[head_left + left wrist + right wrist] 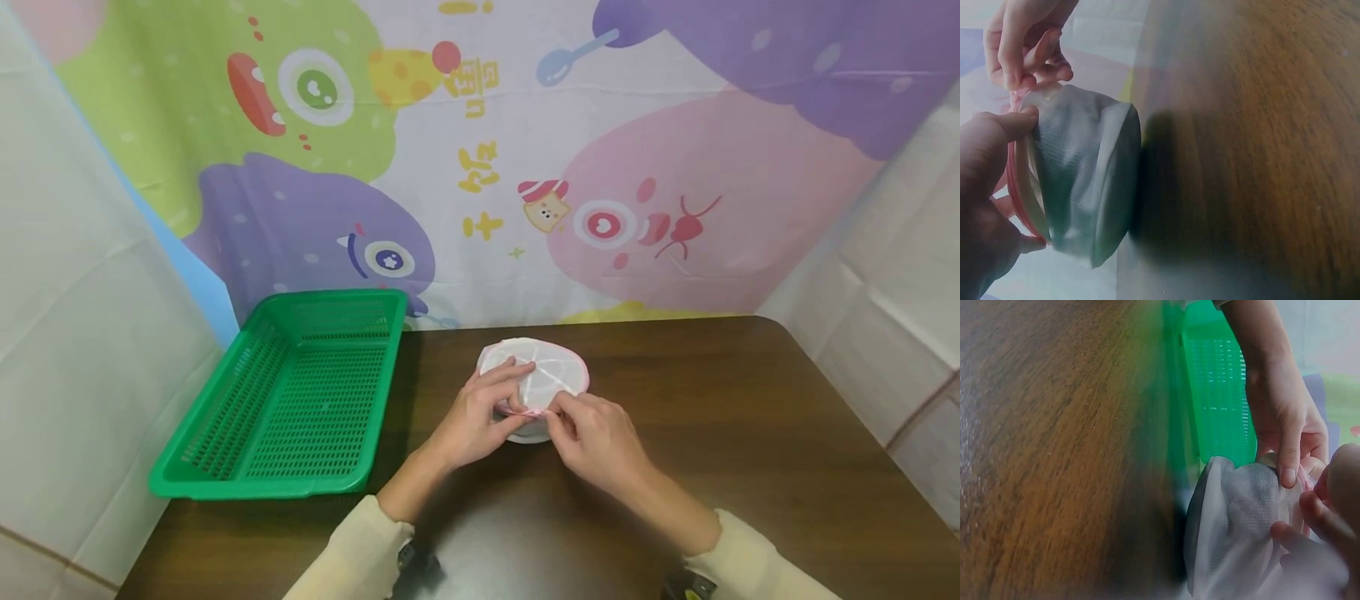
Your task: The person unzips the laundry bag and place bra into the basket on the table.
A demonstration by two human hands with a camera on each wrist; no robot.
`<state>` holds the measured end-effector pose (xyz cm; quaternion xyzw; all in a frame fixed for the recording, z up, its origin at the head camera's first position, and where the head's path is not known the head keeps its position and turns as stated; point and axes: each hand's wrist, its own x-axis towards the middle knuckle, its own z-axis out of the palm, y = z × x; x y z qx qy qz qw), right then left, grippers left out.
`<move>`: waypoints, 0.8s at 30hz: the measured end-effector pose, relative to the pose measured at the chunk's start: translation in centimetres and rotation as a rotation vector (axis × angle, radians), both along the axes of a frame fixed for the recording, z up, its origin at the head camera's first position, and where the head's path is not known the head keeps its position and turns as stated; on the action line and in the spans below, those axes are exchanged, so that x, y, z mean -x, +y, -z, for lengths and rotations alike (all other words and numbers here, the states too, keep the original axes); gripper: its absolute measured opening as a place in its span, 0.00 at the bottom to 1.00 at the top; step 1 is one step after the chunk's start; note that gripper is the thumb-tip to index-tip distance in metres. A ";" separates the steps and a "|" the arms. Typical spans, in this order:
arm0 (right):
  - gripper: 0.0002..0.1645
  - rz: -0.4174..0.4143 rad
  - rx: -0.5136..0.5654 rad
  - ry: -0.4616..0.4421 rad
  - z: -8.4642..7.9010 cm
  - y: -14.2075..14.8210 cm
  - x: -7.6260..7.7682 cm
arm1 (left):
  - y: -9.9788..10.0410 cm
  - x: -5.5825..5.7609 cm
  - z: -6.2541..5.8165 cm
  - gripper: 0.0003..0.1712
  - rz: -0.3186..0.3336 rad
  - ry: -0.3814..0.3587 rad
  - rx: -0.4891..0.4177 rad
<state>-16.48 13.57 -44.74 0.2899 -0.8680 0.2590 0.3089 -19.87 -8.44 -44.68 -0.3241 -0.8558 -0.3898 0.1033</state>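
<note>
A small round white mesh laundry bag [561, 367] with a pink zipper edge [1012, 187] stands on the table between both hands. Its mesh side [1075, 156] bulges and creases in the left wrist view. My left hand [474, 419] holds the rim near the zipper, thumb on the near side and the other fingers spread over the top. Thumb and fingers of my right hand [602, 435] pinch the pink edge just to the right of the left thumb. Those fingertips hide the zipper pull.
A green plastic basket [371, 442] with slotted walls stands to the left on the dark wooden table [712, 400]. Behind the table hangs a cartoon-printed cloth [480, 275]. Pale walls close in both sides.
</note>
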 end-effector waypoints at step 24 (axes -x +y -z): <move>0.15 0.013 -0.007 0.014 -0.1 -0.3 -0.2 | 0.5 -0.1 0.1 0.11 0.001 0.033 -0.020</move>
